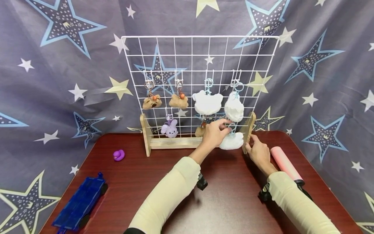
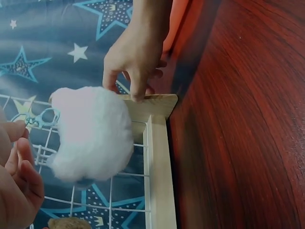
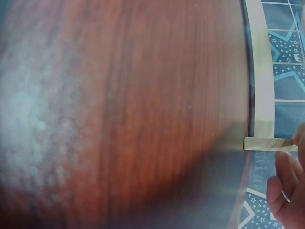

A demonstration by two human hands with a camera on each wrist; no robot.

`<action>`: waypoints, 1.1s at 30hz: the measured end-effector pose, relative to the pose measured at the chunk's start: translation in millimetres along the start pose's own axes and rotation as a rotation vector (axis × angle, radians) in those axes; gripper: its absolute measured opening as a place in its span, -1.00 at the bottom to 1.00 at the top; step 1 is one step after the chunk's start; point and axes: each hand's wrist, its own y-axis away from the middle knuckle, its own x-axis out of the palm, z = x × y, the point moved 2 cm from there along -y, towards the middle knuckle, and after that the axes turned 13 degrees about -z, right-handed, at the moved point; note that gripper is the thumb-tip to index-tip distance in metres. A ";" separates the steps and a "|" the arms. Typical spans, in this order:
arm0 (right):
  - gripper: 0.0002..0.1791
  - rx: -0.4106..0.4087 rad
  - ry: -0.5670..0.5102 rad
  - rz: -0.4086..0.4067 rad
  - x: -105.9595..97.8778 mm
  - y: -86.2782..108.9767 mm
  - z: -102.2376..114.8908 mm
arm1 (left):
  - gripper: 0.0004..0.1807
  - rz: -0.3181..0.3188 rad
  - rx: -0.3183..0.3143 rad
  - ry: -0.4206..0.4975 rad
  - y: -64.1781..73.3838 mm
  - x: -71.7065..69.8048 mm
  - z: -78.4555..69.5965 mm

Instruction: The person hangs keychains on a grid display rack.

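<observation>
In the head view my left hand pinches the light-blue clasp of a white plush keychain in front of the lower right of the white wire grid rack. Seen from the left wrist, the fluffy plush hangs beside the thumb and fingertips. My right hand holds the rack's right wooden post, thumb and fingers on either side of it. Above the left hand hang another white plush keychain and a white bear-shaped one. A brown plush is partly hidden behind the left hand.
Brown plush keychains and a lilac bunny one hang further left on the grid. On the red-brown table are a purple duck, a blue toy trailer and a pink cylinder beside the right forearm.
</observation>
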 end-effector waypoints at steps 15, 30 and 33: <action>-0.54 0.003 0.006 0.004 1.9 3.9 0.0 | -0.80 -0.038 -0.059 -0.021 -3.9 8.2 5.1; -0.53 -0.005 0.009 0.000 0.6 2.1 -0.1 | -0.64 -0.013 -0.127 -0.043 1.8 6.0 9.9; -0.53 -0.003 0.013 0.002 0.2 0.2 -0.4 | -0.63 0.009 -0.096 -0.033 4.6 0.5 8.5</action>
